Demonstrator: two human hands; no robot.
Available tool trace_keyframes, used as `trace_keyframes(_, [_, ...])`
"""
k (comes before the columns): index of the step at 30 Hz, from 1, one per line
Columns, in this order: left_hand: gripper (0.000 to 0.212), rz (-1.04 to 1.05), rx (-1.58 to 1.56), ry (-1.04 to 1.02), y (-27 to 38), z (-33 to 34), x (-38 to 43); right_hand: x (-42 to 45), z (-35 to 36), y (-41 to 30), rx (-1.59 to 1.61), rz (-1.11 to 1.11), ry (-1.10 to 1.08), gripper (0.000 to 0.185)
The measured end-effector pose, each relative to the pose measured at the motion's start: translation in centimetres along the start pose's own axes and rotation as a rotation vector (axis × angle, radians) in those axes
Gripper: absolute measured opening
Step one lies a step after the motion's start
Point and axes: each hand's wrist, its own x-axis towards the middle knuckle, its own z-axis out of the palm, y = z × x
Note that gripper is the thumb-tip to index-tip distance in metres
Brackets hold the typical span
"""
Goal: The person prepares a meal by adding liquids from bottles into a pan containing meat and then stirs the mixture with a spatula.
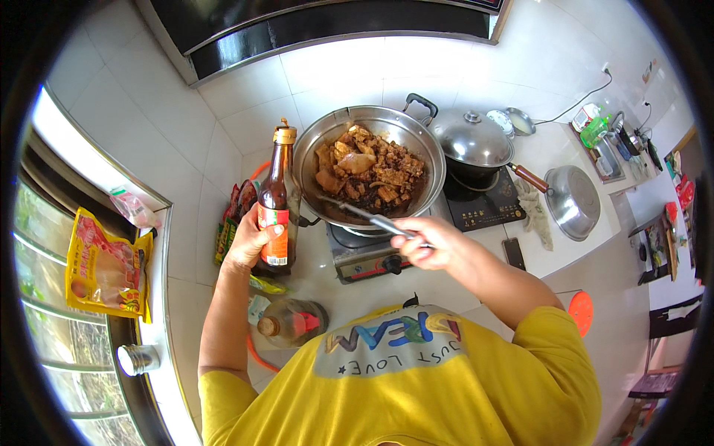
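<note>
My left hand [252,238] is wrapped around a brown glass sauce bottle [272,195] with a red label. The bottle stands upright and its gold flip cap [285,134] is raised. In my right hand [427,241] is the handle of a metal cooking spatula [379,221], whose far end reaches into a wide steel wok [434,187]. Chunks of browned meat [371,161] in dark sauce fill the bottom of the wok; the spatula's blade is hard to make out among them. Under the wok sits a portable gas stove [368,266].
To the right, a lidded pot [471,139] rests on an induction cooker [485,203], near a cloth [534,212], an upturned steel basin [573,203] and a phone [513,253]. A cork-stoppered oil jar [295,322] stands close to my body. Food packets [226,234] lean by the left wall.
</note>
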Motion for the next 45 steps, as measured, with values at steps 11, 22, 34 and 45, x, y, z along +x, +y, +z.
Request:
trace_keyframes(11, [0.054,0.029,0.004,0.012,0.2,0.1,0.1,8.9,3.9,-3.1,0.465,-0.294,0.049,0.007])
trace_keyframes(22, [0.054,0.025,0.012,0.015,-0.4,0.0,-0.3,-2.3,-1.9,1.0,0.516,-0.354,-0.202,0.015])
trace_keyframes(34, [0.061,0.148,0.058,0.083,2.0,3.0,-3.2,-3.4,-1.1,-8.3,-1.865,-0.854,0.776,0.037])
trace_keyframes(45, [0.065,0.182,0.096,0.337,1.9,10.2,-7.5,-1.7,-1.7,-9.1,-2.646,-0.805,0.587,0.026])
